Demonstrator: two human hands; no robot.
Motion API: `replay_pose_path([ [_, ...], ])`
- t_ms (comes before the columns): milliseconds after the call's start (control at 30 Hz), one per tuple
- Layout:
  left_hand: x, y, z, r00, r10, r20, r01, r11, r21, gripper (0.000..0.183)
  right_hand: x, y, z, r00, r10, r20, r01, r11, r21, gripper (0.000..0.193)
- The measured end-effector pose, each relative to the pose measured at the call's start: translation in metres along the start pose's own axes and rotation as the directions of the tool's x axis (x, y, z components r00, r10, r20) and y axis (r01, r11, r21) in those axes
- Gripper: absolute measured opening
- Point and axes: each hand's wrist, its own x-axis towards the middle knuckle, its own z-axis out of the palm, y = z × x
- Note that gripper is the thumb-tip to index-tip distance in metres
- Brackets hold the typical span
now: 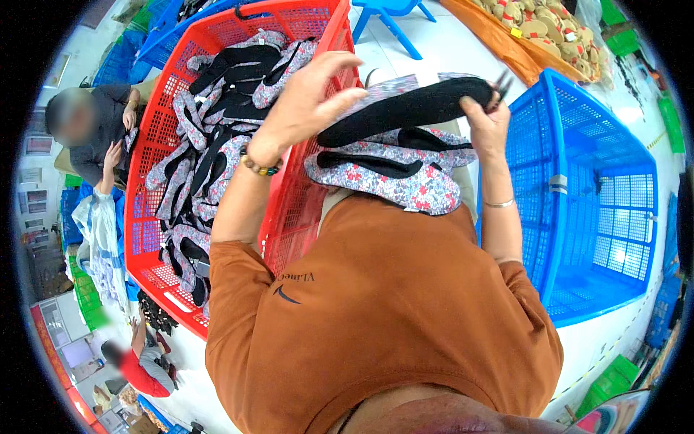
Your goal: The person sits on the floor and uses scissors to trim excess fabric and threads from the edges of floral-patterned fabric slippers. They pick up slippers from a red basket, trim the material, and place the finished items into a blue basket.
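My left hand (311,94) is raised beside the near wall of the red basket, its fingers apart and nothing in them. With my right hand (488,123) I grip the end of a slipper (405,112) whose long black face is turned up. Dark pointed tips (504,81), like small thread snips, stick out past the fingers of that hand; its grip on them is partly hidden. Below, more floral slippers (419,184) with black inner parts lie across my lap, grey-white with red flowers.
At my left a red plastic basket (137,217) holds many floral slippers (210,137). A blue plastic crate (553,173) stands at my right. Beyond are a blue stool (390,18) and a heap of tan soles (542,29). Co-workers (94,123) sit at the far left.
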Motion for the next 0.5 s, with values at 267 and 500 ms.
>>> replay_pose_path([
  [267,-0.020,-0.047,0.033,0.854,-0.303,0.422,0.517,0.574,-0.635,0.050,0.002,0.052,-0.043,0.924,0.342,-0.174,-0.178,0.783,0.596,0.013],
  [500,-0.010,-0.045,0.063,0.918,-0.328,0.224,0.242,0.014,-0.970,0.031,0.018,0.073,-0.047,0.942,0.319,-0.107,-0.116,0.607,0.786,0.013],
])
